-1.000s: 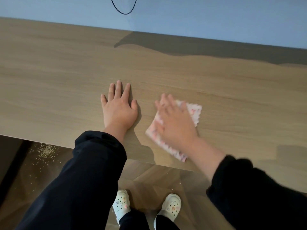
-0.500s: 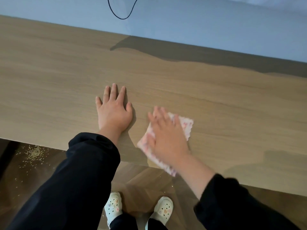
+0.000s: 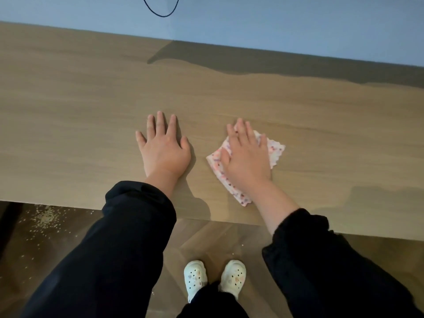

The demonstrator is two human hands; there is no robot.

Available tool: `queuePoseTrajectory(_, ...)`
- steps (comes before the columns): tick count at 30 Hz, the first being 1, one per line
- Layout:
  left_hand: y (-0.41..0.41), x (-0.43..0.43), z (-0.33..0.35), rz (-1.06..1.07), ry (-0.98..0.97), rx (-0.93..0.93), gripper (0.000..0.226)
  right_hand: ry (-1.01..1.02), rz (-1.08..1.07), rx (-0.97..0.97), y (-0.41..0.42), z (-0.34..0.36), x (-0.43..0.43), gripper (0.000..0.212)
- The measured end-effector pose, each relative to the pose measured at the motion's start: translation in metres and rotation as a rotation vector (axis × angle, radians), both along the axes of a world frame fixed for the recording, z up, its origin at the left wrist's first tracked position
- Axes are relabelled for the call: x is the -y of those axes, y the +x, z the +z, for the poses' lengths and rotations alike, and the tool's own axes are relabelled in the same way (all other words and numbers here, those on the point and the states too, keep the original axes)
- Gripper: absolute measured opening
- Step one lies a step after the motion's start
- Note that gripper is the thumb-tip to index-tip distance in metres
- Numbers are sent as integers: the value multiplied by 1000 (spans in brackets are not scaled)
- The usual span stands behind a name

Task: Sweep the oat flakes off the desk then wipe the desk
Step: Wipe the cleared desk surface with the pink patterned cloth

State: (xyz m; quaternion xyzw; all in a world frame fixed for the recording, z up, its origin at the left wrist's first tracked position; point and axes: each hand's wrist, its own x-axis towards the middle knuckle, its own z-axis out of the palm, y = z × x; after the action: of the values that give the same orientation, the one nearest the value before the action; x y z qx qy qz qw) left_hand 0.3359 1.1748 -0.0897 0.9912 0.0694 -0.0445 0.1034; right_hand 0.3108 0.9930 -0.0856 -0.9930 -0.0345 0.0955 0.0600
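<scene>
Desk [image 3: 68,111], left hand [image 3: 164,150] beside cloth [image 3: 276,150]; oat flakes [image 3: 47,218] on floor [image 3: 206,239]

Left hand [image 3: 165,152] and right hand [image 3: 246,159] lie flat.

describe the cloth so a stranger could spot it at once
On the wooden desk, near its front edge, the cloth lies under the right hand. The left hand covers bare wood; the cloth is white with pink and purple spots.

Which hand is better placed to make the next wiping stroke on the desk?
The right hand: it lies flat on the patterned cloth, pressing it down. The left hand rests flat on the bare desk beside it, not touching the cloth.
</scene>
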Motion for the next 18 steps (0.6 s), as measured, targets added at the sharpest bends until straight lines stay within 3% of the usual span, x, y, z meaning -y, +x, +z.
queuePoseTrajectory(5, 0, -1, 0, -11, 4, -12, 59, 18, 157, -18, 4, 1, -15, 62)
queuePoseTrajectory(12, 0, -1, -2, -19, 13, -18, 59, -67, -209, 5, -23, 0, 128, 79)
queuePoseTrajectory(18, 0, 0, -2, -23, 23, -21, 60, -107, -340, -15, -17, -3, 101, 69)
